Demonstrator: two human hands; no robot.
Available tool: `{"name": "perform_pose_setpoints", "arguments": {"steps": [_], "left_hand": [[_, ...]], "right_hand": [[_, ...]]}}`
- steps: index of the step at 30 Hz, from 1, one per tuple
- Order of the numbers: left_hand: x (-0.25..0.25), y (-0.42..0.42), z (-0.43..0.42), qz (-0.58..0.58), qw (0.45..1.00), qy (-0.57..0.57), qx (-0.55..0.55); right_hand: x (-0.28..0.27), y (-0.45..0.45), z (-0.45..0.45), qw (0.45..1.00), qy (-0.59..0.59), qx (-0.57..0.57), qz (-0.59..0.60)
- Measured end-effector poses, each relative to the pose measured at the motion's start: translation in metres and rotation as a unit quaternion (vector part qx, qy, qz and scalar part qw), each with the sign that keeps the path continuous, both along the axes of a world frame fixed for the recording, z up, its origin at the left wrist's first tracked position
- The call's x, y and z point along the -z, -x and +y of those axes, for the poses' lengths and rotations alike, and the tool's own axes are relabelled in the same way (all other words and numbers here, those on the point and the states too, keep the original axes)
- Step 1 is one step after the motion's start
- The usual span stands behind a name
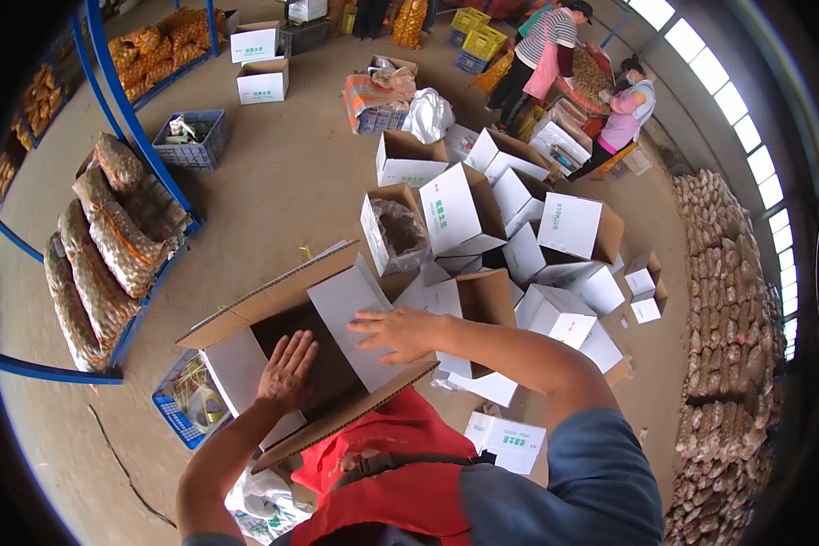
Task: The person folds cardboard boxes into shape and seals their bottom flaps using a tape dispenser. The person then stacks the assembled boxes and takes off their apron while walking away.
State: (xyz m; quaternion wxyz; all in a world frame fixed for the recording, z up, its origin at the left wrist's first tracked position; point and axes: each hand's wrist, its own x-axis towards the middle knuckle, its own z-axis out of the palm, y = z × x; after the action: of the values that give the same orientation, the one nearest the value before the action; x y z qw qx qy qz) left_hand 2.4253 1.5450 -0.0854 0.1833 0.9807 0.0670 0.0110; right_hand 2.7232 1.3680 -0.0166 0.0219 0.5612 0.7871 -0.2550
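i see left hand (287, 375) flat over box (335, 366), right hand (396, 335) spread on flap (341, 305); neither clasping anything. box looks light, stiff, crushable; i'd hold long panels (268, 302).

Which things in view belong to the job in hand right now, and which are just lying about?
Job in hand:
- open carton, between both hands
- right hand, on its white flap
- left hand, at its opening

Seemingly lying about:
- loose white cartons, untouched, though possibly related
- blue crate, left of the open carton
- filled sacks, farther left
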Motion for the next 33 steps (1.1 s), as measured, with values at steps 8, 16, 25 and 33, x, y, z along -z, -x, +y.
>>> {"name": "perform_pose_setpoints", "arguments": {"steps": [8, 16, 25, 33], "left_hand": [[0.04, -0.037, -0.016, -0.022, 0.993, -0.091, 0.078], [0.045, -0.036, -0.013, 0.004, 0.992, -0.111, 0.063], [0.064, -0.034, -0.017, 0.118, 0.987, -0.07, 0.089], [0.095, -0.027, -0.016, 0.161, 0.984, 0.07, -0.03]], "right_hand": [[0.001, -0.001, 0.0, 0.998, -0.026, -0.062, -0.022], [-0.069, 0.039, 0.135, 0.873, -0.456, 0.107, 0.132], [-0.032, 0.063, 0.097, 0.95, -0.289, 0.117, -0.017], [-0.003, 0.085, 0.06, 0.986, -0.096, 0.046, -0.125]]}}
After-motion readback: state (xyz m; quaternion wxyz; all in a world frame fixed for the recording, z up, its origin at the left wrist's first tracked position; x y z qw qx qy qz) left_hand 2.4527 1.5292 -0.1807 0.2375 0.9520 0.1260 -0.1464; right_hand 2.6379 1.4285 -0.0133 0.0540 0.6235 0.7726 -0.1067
